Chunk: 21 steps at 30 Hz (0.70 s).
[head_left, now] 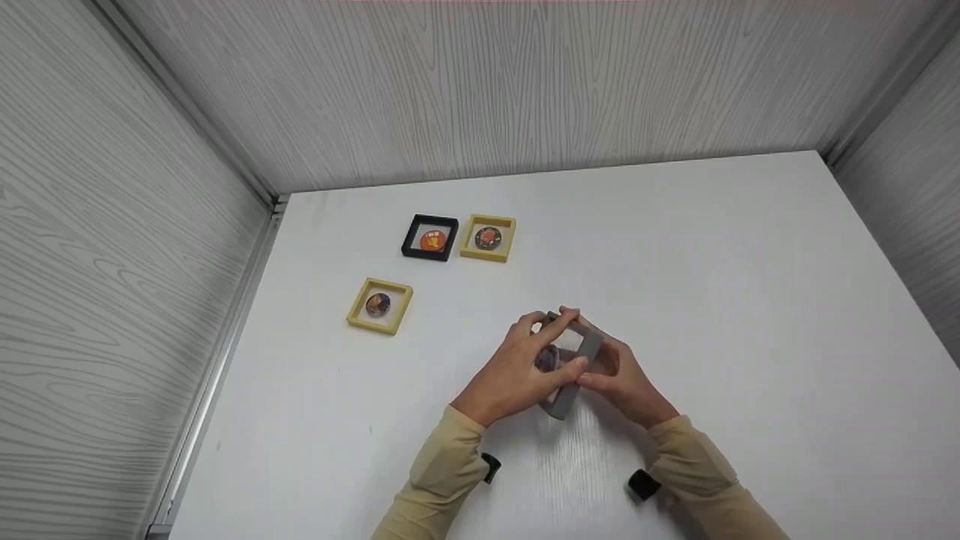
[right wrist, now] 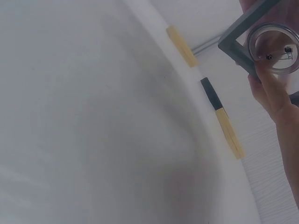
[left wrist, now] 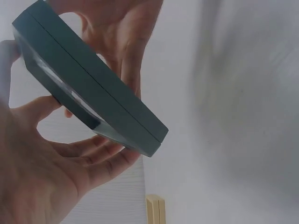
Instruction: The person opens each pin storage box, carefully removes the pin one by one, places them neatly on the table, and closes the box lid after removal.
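Both hands hold a grey square display frame (head_left: 559, 409), tilted above the table. My left hand (head_left: 517, 373) grips its left part, the thumb across the near bar and the fingers at the far side. My right hand (head_left: 628, 384) holds the right side, fingertips at the edge. Within the frame sits a round badge (head_left: 547, 358); its rimmed back with a pin clasp (right wrist: 288, 50) shows in the right wrist view. The left wrist view shows the frame's side (left wrist: 88, 79) with a thin seam along it. Fingers hide part of the badge.
On the white table (head_left: 712, 285), a black frame (head_left: 409, 244) and a yellow frame (head_left: 486, 256) lie side by side toward the back, each with a round badge. Another yellow frame (head_left: 370, 325) lies nearer, at the left. Grey wood-grain panels (head_left: 525, 90) enclose the table.
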Each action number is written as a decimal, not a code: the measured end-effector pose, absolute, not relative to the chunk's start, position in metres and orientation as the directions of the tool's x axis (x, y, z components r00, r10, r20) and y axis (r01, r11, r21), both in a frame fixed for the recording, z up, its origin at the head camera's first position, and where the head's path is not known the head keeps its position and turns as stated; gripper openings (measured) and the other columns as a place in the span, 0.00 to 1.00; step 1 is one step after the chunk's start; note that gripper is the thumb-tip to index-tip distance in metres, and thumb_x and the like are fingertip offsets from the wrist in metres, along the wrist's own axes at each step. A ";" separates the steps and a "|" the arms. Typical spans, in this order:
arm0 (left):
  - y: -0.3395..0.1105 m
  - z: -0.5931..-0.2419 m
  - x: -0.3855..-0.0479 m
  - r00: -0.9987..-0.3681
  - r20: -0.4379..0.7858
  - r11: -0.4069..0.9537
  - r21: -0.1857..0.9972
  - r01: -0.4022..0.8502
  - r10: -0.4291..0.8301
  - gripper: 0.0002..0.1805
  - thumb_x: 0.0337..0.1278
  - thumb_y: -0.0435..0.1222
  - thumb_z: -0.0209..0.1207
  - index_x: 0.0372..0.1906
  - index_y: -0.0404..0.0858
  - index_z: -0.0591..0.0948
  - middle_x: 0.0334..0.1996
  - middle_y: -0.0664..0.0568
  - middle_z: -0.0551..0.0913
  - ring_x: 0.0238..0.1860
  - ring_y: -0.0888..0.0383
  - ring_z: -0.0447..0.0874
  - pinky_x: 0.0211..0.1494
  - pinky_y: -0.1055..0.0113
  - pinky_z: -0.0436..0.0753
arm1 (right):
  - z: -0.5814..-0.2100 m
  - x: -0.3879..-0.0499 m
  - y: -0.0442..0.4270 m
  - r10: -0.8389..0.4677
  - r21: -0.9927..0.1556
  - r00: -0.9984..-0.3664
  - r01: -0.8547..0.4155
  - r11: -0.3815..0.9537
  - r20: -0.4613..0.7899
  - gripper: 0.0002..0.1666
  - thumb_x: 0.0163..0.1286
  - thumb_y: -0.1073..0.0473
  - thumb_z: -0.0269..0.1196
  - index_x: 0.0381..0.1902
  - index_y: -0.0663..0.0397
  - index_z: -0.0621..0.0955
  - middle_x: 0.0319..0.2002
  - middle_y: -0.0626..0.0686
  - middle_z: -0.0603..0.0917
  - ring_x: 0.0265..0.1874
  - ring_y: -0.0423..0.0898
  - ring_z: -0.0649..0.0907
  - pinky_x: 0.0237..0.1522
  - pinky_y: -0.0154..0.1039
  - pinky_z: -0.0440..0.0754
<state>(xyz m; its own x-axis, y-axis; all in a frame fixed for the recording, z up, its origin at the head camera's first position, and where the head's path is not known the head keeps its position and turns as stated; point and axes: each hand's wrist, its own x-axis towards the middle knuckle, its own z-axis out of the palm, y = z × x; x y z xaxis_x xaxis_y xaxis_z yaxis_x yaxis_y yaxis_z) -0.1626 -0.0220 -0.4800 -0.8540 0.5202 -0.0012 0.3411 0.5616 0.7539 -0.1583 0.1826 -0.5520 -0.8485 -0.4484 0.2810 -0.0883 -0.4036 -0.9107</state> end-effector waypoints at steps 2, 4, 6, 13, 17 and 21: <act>-0.022 -0.481 -0.162 -0.852 0.006 0.558 0.754 0.348 0.523 0.38 0.60 0.69 0.49 0.75 0.70 0.58 0.72 0.45 0.60 0.67 0.49 0.66 0.61 0.49 0.75 | -0.553 -0.158 0.182 -0.444 -0.908 -0.847 -0.100 -0.406 0.292 0.50 0.64 0.63 0.67 0.78 0.56 0.56 0.78 0.56 0.53 0.77 0.54 0.49 0.70 0.47 0.59; -0.023 -0.482 -0.162 -0.849 0.015 0.553 0.753 0.357 0.528 0.38 0.60 0.68 0.50 0.75 0.69 0.58 0.72 0.44 0.60 0.66 0.49 0.66 0.60 0.50 0.76 | -0.554 -0.157 0.182 -0.443 -0.905 -0.845 -0.105 -0.412 0.300 0.50 0.63 0.62 0.67 0.78 0.56 0.55 0.78 0.57 0.53 0.77 0.57 0.49 0.69 0.49 0.61; -0.024 -0.483 -0.162 -0.845 0.024 0.547 0.752 0.367 0.534 0.38 0.60 0.67 0.51 0.75 0.69 0.58 0.71 0.44 0.60 0.66 0.49 0.66 0.61 0.51 0.75 | -0.555 -0.157 0.181 -0.441 -0.903 -0.844 -0.108 -0.417 0.304 0.51 0.63 0.62 0.68 0.78 0.55 0.55 0.78 0.58 0.53 0.76 0.58 0.49 0.68 0.50 0.62; -0.025 -0.484 -0.164 -0.831 0.069 0.529 0.741 0.413 0.552 0.38 0.61 0.66 0.53 0.76 0.66 0.59 0.71 0.43 0.61 0.65 0.50 0.67 0.62 0.52 0.74 | -0.555 -0.158 0.180 -0.438 -0.899 -0.839 -0.125 -0.420 0.322 0.52 0.62 0.63 0.69 0.78 0.56 0.55 0.77 0.67 0.48 0.76 0.57 0.52 0.67 0.47 0.64; -0.026 -0.483 -0.163 -0.827 0.087 0.520 0.740 0.427 0.555 0.38 0.62 0.65 0.53 0.76 0.65 0.60 0.70 0.43 0.61 0.65 0.50 0.68 0.62 0.53 0.74 | -0.556 -0.157 0.180 -0.443 -0.897 -0.844 -0.094 -0.431 0.302 0.52 0.62 0.62 0.69 0.78 0.56 0.55 0.77 0.66 0.47 0.76 0.58 0.49 0.69 0.48 0.62; -0.027 -0.484 -0.163 -0.826 0.097 0.517 0.737 0.435 0.556 0.38 0.62 0.64 0.54 0.76 0.64 0.60 0.70 0.43 0.62 0.64 0.50 0.68 0.62 0.54 0.75 | -0.556 -0.157 0.179 -0.439 -0.895 -0.850 -0.078 -0.438 0.289 0.51 0.62 0.62 0.69 0.78 0.56 0.56 0.77 0.67 0.46 0.76 0.61 0.44 0.69 0.48 0.60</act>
